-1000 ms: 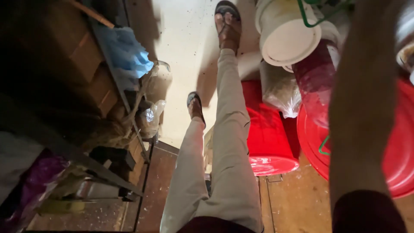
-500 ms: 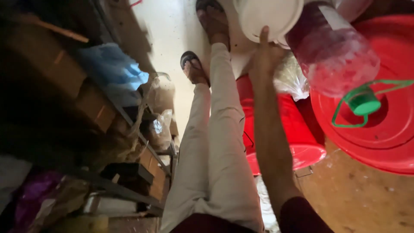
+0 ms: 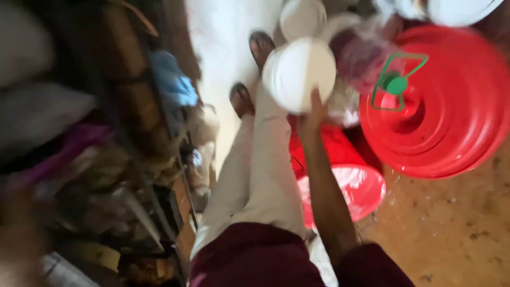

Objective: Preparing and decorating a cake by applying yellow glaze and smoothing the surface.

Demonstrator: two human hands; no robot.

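While the view is blurred by motion, the right hand (image 3: 313, 114) can be made out at the lower rim of a white round container (image 3: 299, 74), fingers raised against its edge and apparently gripping it; how far the fingers curl around the rim cannot be told. The right forearm (image 3: 326, 191) runs straight up from the dark red sleeve (image 3: 372, 266) at the bottom of the frame, extended well forward, wrist in line with the arm. The left hand is out of sight.

The white round container sits directly above the hand, its flat pale face turned toward the camera. Just beyond it lies a second white round piece (image 3: 302, 17). To the right of the hand is a clear bag holding something dark purplish (image 3: 364, 58), and beside that a large red lid with a green handle (image 3: 451, 106). Below the hand, close to the forearm, sits a smaller red tub (image 3: 345, 186). Left of the arm, the person's legs in light trousers (image 3: 255, 175) stretch forward, ending in sandalled feet (image 3: 241, 98). Further left stand cluttered dark shelves (image 3: 106, 133).
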